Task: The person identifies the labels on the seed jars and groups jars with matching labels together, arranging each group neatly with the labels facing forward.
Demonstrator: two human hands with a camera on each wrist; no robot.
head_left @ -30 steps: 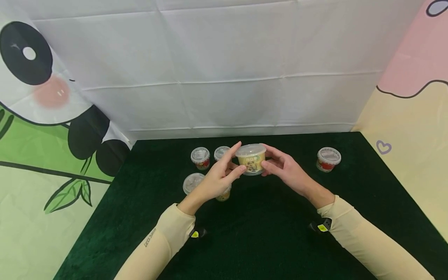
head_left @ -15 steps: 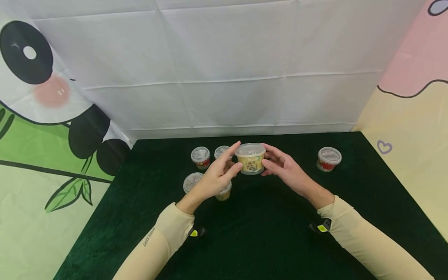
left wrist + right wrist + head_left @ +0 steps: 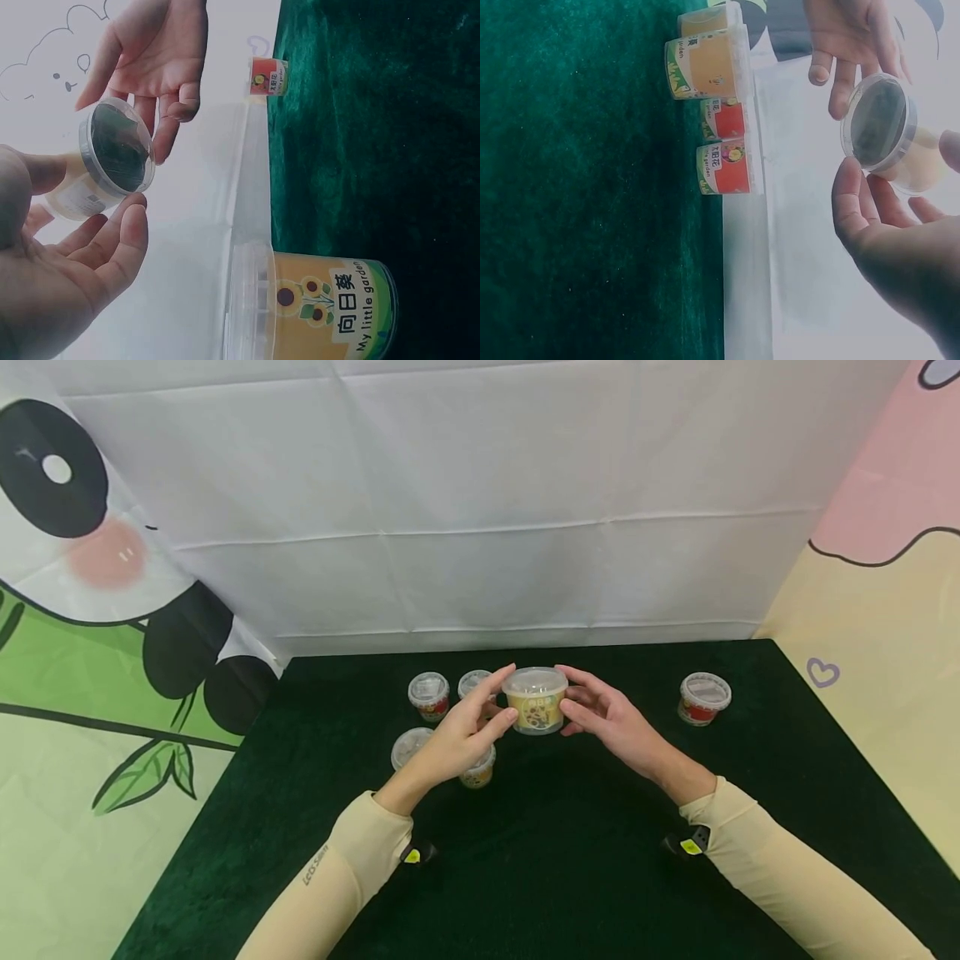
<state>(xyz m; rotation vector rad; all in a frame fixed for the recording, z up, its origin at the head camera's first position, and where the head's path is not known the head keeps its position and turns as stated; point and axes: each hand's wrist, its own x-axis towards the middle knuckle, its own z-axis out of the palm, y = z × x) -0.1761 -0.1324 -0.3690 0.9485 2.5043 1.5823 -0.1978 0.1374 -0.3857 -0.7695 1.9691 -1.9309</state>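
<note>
Both hands hold a clear plastic tub (image 3: 536,703) with a lid and a yellow label, raised above the green cloth. My left hand (image 3: 465,733) has its thumb and fingers at the tub's left side; my right hand (image 3: 617,725) has its thumb on the front and fingers behind at the right side. From the left wrist view, the tub (image 3: 77,196) is tilted, its round end toward the camera. In the right wrist view the right hand's fingers touch the rim of the tub (image 3: 911,166).
Left of the held tub stand two red-label tubs (image 3: 428,695) at the back and two orange-label tubs (image 3: 477,772) nearer, partly behind the left hand. Another red-label tub (image 3: 703,700) stands far right. A white cloth wall (image 3: 480,581) rises behind the green tabletop (image 3: 570,868).
The held tub has shifted very slightly left and its label faces more to the front. My left hand has moved a little left with it; the right hand stays nearly still.
</note>
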